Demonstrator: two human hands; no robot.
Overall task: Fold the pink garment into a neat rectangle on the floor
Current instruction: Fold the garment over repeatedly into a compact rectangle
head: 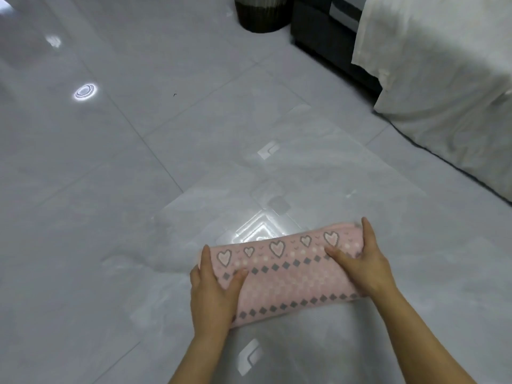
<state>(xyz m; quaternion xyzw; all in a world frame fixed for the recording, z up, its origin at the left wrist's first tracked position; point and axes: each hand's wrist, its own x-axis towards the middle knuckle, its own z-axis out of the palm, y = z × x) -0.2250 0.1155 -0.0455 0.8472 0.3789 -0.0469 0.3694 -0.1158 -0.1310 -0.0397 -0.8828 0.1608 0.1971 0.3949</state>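
The pink garment (288,273), patterned with hearts and grey diamonds, lies folded into a compact rectangle on the glossy grey floor. My left hand (213,289) holds its left end, thumb on top and fingers wrapped around the edge. My right hand (363,261) holds its right end the same way, thumb lying across the top and fingers curled over the far right edge. The bundle's underside is hidden.
A bed with a white sheet (443,79) hangs down at the right, its dark frame (327,34) behind. A dark round bin (260,12) stands at the top centre. Grey tiled floor (110,189) stretches to the left and front.
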